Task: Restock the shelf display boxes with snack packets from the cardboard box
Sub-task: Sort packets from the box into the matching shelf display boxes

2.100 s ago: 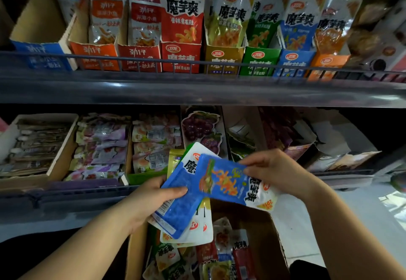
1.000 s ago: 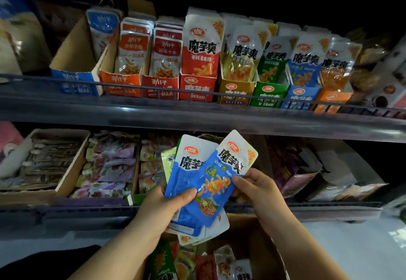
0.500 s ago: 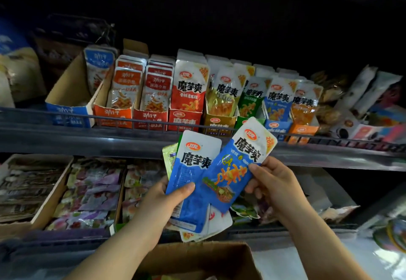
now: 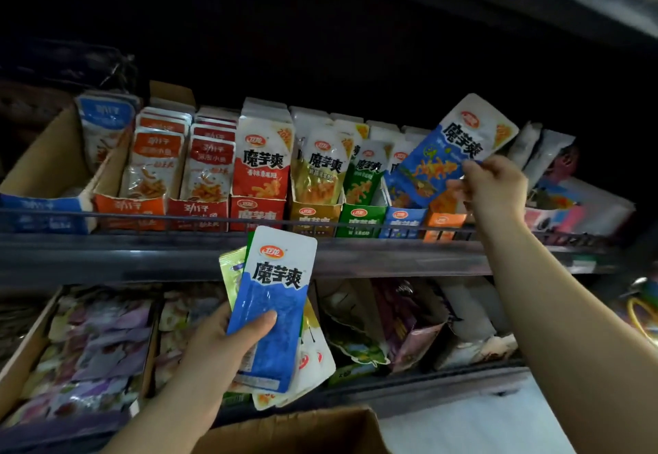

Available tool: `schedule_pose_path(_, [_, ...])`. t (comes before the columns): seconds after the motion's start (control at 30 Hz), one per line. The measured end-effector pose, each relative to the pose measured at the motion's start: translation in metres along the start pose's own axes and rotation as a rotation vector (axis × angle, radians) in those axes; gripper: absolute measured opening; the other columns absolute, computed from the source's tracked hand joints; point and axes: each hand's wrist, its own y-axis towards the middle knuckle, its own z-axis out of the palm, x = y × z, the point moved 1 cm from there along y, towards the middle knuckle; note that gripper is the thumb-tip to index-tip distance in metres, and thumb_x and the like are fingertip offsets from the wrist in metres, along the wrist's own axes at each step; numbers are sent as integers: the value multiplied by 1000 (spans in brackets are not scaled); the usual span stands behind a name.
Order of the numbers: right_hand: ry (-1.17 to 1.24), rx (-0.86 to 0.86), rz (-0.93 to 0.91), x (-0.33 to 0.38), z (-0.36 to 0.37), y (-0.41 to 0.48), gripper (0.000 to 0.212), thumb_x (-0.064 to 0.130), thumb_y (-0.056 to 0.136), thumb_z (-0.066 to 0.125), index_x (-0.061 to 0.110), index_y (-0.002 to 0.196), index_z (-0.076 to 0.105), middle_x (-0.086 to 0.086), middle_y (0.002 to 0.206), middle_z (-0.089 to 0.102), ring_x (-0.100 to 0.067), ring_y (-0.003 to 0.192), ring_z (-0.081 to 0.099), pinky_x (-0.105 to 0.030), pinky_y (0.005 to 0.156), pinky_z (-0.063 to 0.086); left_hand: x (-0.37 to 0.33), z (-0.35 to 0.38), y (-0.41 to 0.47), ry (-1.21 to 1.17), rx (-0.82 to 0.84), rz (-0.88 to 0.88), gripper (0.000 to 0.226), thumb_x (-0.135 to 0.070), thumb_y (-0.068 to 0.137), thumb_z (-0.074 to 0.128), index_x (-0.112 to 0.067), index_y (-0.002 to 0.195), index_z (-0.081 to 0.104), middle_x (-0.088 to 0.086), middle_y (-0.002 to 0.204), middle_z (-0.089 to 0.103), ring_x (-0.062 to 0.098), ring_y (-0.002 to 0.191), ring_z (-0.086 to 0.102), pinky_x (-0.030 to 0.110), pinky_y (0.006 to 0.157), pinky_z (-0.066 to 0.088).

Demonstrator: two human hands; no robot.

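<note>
Right grip (image 4: 493,186) pinches a blue packet (image 4: 448,154) just above the blue display box (image 4: 400,222) on the far shelf, not yet inserted. Left grip (image 4: 220,350) clamps several packets (image 4: 274,311) above the near cardboard box (image 4: 302,432). Restocking is judged unfinished.

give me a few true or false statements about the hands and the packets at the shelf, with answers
1. The right hand holds a blue packet up at the upper shelf. True.
2. The left hand is empty. False: it grips a stack of packets, with a blue one on top.
3. The blue packet sits fully inside the blue display box. False: it is held tilted in front of the boxed packets, above that box.
4. The cardboard box shows at the bottom edge of the view. True.
5. The green display box stands to the right of the blue display box. False: it stands to its left.
</note>
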Motion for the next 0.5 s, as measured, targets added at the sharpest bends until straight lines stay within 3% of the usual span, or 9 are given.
schedule_pose_path(0.07, [-53, -12, -34, -4, 2, 8, 26, 11, 92, 51, 16, 67, 46, -5, 62, 56, 6, 39, 56, -10, 36, 39, 1, -1, 0, 0, -3, -7, 9, -8, 79, 62, -15, 85, 61, 3, 74, 73, 23, 71, 67, 32, 62, 47])
schedule_pose_path(0.23, [-155, 16, -75, -20, 10, 19, 12, 11, 92, 51, 12, 80, 51, -1, 67, 56, 10, 45, 57, -22, 53, 47, 1, -5, 6, 14, -10, -26, 12, -10, 78, 64, -15, 89, 63, 5, 81, 72, 29, 81, 66, 37, 73, 49])
schedule_pose_path(0.37, [-115, 44, -67, -22, 21, 26, 8, 8, 92, 50, 15, 93, 55, 7, 70, 55, 11, 45, 56, -9, 51, 48, 2, -6, 14, 11, -13, -32, 12, -10, 78, 65, -17, 87, 63, 6, 83, 72, 30, 84, 66, 40, 77, 49])
schedule_pose_path(0.5, [-97, 58, -49, -25, 29, 35, 9, 9, 92, 50, 12, 98, 56, 6, 72, 57, 4, 50, 59, -13, 58, 51, 3, -5, 21, -25, -25, -56, 10, -8, 78, 64, -16, 83, 62, 0, 67, 73, 26, 76, 66, 33, 65, 48])
